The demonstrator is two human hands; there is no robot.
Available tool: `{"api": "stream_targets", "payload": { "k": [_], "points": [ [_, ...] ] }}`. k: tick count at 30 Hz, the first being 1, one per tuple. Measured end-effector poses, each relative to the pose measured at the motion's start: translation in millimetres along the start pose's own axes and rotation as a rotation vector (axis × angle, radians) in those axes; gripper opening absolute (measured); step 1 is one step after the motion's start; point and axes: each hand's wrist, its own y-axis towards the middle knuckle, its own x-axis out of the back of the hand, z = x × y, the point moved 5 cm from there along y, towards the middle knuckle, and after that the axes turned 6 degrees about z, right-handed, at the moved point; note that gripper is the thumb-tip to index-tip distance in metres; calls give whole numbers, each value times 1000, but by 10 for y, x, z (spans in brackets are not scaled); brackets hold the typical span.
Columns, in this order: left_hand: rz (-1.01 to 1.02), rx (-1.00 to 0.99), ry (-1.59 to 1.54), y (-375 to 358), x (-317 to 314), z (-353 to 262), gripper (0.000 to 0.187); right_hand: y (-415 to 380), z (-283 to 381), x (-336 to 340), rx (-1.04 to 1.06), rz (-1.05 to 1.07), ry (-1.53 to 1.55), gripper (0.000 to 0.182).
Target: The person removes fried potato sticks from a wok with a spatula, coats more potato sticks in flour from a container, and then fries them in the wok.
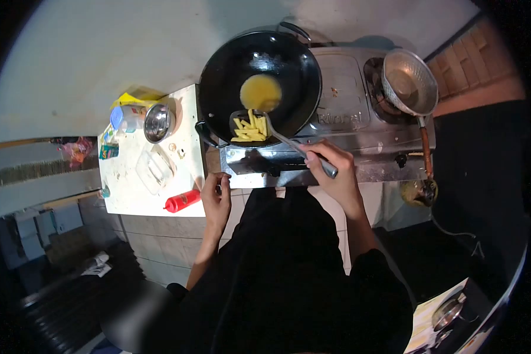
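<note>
My right hand [335, 171] is closed around the grey handle of a spatula [289, 141]. Its blade lies at the near inner wall of a black wok [224, 65] and carries several pale yellow potato fries [251, 128]. Lower in the wok is a pool of yellowish oil [261, 92], just beyond the fries. My left hand [217, 197] hovers by the corner of the white counter, fingers loosely curled with a gap at the thumb and nothing visible in them. A red squeeze bottle [183, 200] lies on its side left of that hand.
A dented metal saucepan [410, 82] stands on the right burner of the stove [342, 88], its wooden handle pointing toward me. On the white counter [121, 189] are a steel bowl [159, 123], a clear plastic container [154, 171] and a blue-lidded jar [125, 119].
</note>
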Motion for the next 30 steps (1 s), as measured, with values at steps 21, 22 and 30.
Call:
{"api": "stream_targets", "payload": {
  "k": [21,22,30],
  "points": [
    [-15,234,-117,45,-174,146,37,3,7,37,39,63,34,31],
    [-14,236,-114,40,-188,150,37,6,2,44,36,64,37,31],
    [-25,245,-102,60,-260,129,36,22,-12,57,30,113,12,37]
  ]
}}
